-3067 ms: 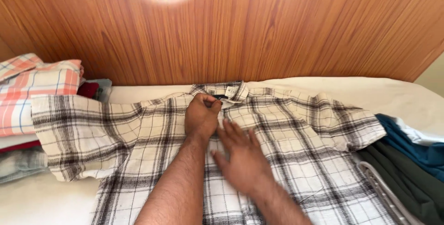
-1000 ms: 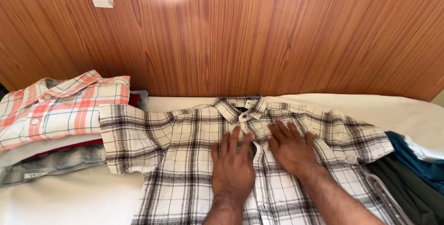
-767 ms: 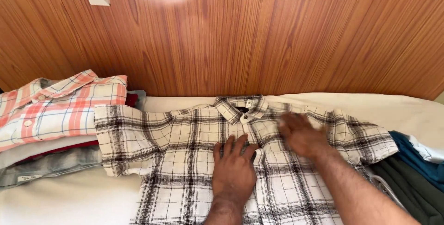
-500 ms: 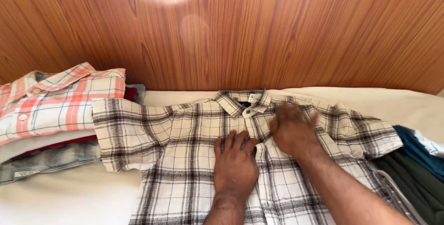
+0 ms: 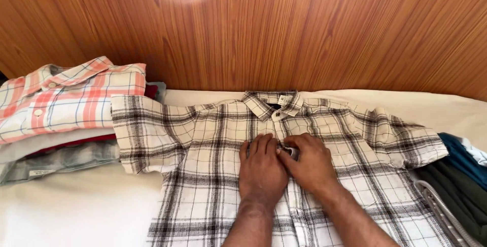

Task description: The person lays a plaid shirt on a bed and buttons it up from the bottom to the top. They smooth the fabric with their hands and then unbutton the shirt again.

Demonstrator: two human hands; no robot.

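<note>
A white shirt with black and grey checks [image 5: 203,145] lies spread flat on the white bed [image 5: 76,211], collar toward the wooden wall, short sleeves out to both sides. My left hand [image 5: 261,168] rests palm down on the shirt's chest, just below the collar. My right hand [image 5: 309,163] lies beside it, touching it, with its fingers pinching the front placket at a button [image 5: 289,150]. Both forearms come up from the bottom edge.
A stack of folded clothes [image 5: 61,110] sits at the left, topped by an orange and white checked shirt. Dark green and blue garments [image 5: 461,176] lie piled at the right edge. The wood-panelled wall [image 5: 284,28] runs behind the bed.
My right hand has come back from the shirt's right shoulder to the middle of the chest, next to my left hand, and now pinches the placket.
</note>
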